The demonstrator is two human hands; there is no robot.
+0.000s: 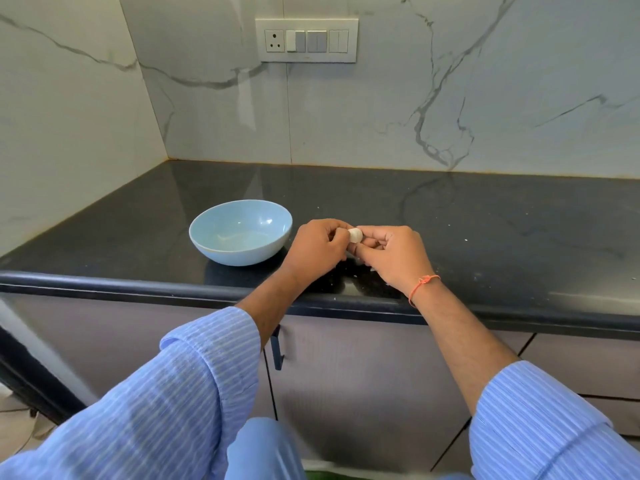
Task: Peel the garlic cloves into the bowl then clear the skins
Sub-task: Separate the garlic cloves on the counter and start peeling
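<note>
While the pale blue bowl (240,232) sits on the black counter (485,216), a white garlic clove (355,235) is held just to the right of its rim, raised above the countertop. The clove is pinched between the two hands, with the left hand (317,245) on the side nearer the bowl and the right hand (393,256) on the side away from it. Both hands are curled closed around it, fingertips touching the clove from opposite sides. Only a small rounded part of the clove is seen between the fingers, so its long axis and pointing direction cannot be told. An orange thread (420,287) is worn on the right wrist. Small white flecks are scattered on the counter right of the bowl, and a switch panel (306,40) is mounted on the marble wall behind the bowl.
</note>
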